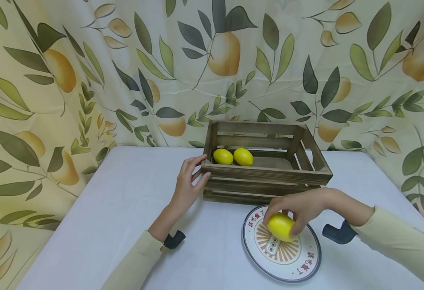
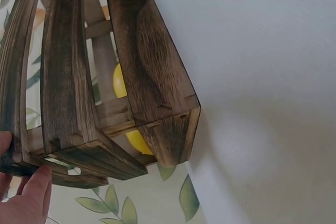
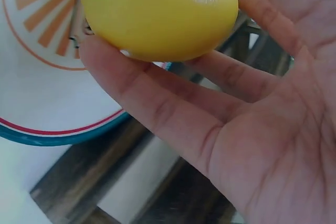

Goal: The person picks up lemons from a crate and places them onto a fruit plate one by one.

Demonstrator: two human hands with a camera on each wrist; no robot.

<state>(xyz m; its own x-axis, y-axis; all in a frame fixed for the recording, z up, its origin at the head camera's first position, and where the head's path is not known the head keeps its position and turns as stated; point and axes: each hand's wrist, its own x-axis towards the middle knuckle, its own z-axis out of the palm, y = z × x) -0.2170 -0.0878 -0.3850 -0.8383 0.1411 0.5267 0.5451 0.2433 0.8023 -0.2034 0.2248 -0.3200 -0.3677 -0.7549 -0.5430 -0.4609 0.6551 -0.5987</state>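
Held lemon [image 1: 280, 226] slants lengthwise toward near right.

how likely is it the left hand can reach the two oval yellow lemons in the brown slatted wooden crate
Probably yes: the left hand holds the crate at its near left corner, and the lemons lie close by beneath its open top.

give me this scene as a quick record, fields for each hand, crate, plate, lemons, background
left hand: holds the near left corner of the wooden crate
right hand: grips a yellow lemon over the plate; whether it touches the plate is unclear
crate contents: two lemons, side by side at the left end
plate position: on the white cloth, on the crate's near side
background: fruit-and-leaf printed fabric
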